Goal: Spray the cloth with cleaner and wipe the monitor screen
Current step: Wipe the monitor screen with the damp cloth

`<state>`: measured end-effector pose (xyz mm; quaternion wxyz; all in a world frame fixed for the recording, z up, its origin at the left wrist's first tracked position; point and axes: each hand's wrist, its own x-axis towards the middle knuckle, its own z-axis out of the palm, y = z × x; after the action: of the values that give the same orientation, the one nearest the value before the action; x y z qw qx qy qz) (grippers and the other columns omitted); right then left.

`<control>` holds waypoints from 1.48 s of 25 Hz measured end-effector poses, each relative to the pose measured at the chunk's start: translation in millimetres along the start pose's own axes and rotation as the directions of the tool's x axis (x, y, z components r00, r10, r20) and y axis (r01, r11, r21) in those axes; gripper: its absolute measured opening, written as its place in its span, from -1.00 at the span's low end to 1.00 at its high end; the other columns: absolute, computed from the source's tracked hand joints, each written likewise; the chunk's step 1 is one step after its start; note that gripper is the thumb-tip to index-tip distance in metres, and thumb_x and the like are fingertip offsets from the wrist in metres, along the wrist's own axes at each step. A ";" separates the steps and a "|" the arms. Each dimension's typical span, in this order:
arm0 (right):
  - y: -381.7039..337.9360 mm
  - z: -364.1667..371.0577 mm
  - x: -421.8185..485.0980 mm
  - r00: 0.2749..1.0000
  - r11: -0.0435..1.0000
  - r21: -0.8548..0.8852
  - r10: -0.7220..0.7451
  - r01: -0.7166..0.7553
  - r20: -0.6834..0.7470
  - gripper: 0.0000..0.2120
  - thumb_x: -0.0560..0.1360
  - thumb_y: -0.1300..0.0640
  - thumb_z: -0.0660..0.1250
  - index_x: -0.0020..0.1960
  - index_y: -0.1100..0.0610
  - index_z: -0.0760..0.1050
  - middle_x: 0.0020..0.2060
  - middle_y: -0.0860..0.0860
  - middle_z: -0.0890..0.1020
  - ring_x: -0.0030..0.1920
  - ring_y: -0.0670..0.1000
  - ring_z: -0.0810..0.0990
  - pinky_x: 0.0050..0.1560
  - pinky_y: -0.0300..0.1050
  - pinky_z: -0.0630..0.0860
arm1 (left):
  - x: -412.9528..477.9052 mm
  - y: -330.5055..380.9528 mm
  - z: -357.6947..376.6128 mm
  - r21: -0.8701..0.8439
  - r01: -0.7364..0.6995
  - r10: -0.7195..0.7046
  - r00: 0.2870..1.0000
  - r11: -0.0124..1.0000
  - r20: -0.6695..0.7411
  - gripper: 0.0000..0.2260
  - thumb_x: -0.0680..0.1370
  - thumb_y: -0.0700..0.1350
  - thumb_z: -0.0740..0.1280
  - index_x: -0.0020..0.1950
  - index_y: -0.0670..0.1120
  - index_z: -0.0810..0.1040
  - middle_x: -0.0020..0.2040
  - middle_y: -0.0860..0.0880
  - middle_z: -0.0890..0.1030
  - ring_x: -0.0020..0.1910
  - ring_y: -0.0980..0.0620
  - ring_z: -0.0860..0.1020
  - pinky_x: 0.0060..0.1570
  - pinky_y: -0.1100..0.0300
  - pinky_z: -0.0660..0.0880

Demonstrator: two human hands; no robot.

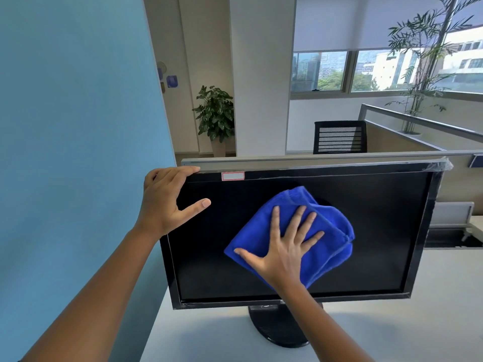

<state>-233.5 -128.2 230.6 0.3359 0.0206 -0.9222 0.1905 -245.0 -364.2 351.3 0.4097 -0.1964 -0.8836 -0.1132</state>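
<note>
Hands: right hand (283, 246) spread flat on cloth (324, 239), left hand (167, 199) gripping monitor (366, 231) corner, fingertips hidden.

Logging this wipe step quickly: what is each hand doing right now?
Left hand: gripping the monitor at its top left corner.
Right hand: open, flat, pressing the blue microfibre cloth against the screen.

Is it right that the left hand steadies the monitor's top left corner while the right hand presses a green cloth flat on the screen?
Not quite: the cloth is blue, not green, as the head view shows. The rest holds: the left hand steadies the monitor's top left corner while the right hand presses the cloth flat on the screen.
</note>
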 end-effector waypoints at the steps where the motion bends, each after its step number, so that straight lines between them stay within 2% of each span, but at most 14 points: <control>1: -5.9 3.8 -4.2 0.999 0.999 -0.018 -0.040 0.041 0.027 0.14 0.17 -0.60 0.15 0.54 -0.02 -0.11 0.48 0.29 -0.08 0.46 0.40 -0.16 0.29 0.54 -0.20 | 0.2 0.2 -0.5 0.003 0.001 -0.001 1.000 1.000 0.006 -0.31 0.48 0.43 0.00 0.25 -0.09 0.50 0.13 -0.05 0.59 0.12 -0.08 0.50 0.19 0.06 0.21; 5: -12.4 13.5 -13.5 0.981 0.982 -0.081 -0.160 0.169 0.110 0.05 0.18 -0.58 0.17 0.51 -0.06 0.02 0.48 0.21 -0.09 0.46 0.37 -0.11 0.28 0.54 -0.14 | 0.1 -0.8 -2.8 0.002 0.003 -0.003 1.000 1.000 0.013 -0.32 0.48 0.43 0.01 0.26 -0.07 0.49 0.14 -0.03 0.59 0.13 -0.06 0.50 0.16 0.11 0.19; 8: 0.7 6.9 -5.5 0.985 0.983 -0.092 -0.154 0.161 0.081 0.02 0.18 -0.58 0.16 0.50 -0.09 0.07 0.50 0.17 -0.09 0.48 0.30 -0.16 0.30 0.51 -0.16 | 1.0 0.4 -3.1 0.000 -0.005 0.005 1.000 1.000 0.010 -0.33 0.48 0.42 0.02 0.26 -0.06 0.49 0.14 -0.02 0.59 0.13 -0.05 0.50 0.16 0.13 0.19; 12: 36.3 -16.2 11.3 0.999 0.994 -0.096 -0.044 0.044 0.001 0.08 0.15 -0.60 0.15 0.52 -0.09 0.01 0.51 0.22 -0.05 0.49 0.29 -0.19 0.32 0.49 -0.20 | 1.1 -0.1 -3.7 -0.004 0.004 -0.004 1.000 1.000 0.007 -0.34 0.48 0.42 0.02 0.26 -0.05 0.49 0.14 -0.01 0.59 0.13 -0.05 0.50 0.17 0.14 0.19; 18: 105.4 -43.0 16.2 0.984 0.984 -0.005 0.175 -0.176 -0.045 0.13 0.16 -0.64 -0.02 0.54 -0.05 -0.15 0.51 0.24 -0.16 0.49 0.26 -0.23 0.33 0.45 -0.18 | 1.4 1.1 -1.0 -0.011 0.009 -0.009 1.000 1.000 -0.011 -0.34 0.48 0.42 0.02 0.25 -0.04 0.50 0.14 -0.01 0.59 0.12 -0.04 0.49 0.17 0.12 0.20; 24: 119.0 -9.2 -27.6 0.934 0.929 0.115 0.357 -0.352 -0.022 -0.07 0.32 -0.57 -0.12 0.52 -0.11 -0.23 0.51 0.25 -0.16 0.49 0.26 -0.22 0.35 0.48 -0.13 | 0.3 0.9 -0.5 -0.023 0.013 -0.014 1.000 1.000 -0.025 -0.34 0.48 0.42 0.02 0.24 -0.04 0.51 0.13 0.00 0.59 0.12 -0.02 0.49 0.17 0.12 0.21; 29: 86.4 -3.7 -16.2 0.897 0.880 0.239 0.436 -0.410 -0.067 -0.17 0.40 -0.50 -0.15 0.51 -0.10 -0.28 0.49 0.30 -0.16 0.47 0.35 -0.23 0.33 0.49 -0.17 | -0.3 1.3 -2.6 -0.025 0.025 -0.026 1.000 0.999 -0.006 -0.34 0.48 0.43 0.02 0.26 -0.04 0.50 0.14 0.01 0.58 0.13 0.00 0.49 0.18 0.16 0.18; 32: 48.1 -2.6 -3.4 0.926 0.910 0.240 0.367 -0.337 -0.090 -0.24 0.47 -0.41 -0.13 0.53 -0.04 -0.17 0.48 0.35 -0.10 0.45 0.40 -0.19 0.29 0.51 -0.18 | 0.1 2.5 -3.1 -0.027 0.026 -0.026 1.000 0.999 -0.005 -0.34 0.48 0.43 0.02 0.26 -0.04 0.50 0.14 0.01 0.58 0.13 0.00 0.50 0.18 0.18 0.16; 37: -14.4 15.4 -7.1 0.999 0.996 0.083 0.025 -0.023 -0.024 -0.37 0.53 -0.33 -0.12 0.51 -0.06 0.04 0.49 0.28 -0.02 0.47 0.37 -0.19 0.30 0.48 -0.24 | 0.1 -0.2 -1.5 -0.027 0.028 -0.028 1.000 0.999 -0.004 -0.34 0.48 0.43 0.01 0.25 -0.03 0.50 0.14 0.01 0.59 0.13 -0.01 0.49 0.19 0.13 0.19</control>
<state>-235.0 -147.8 220.2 0.3440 0.0209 -0.9094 0.2330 -244.2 -364.9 352.3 0.4073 -0.1893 -0.8837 -0.1314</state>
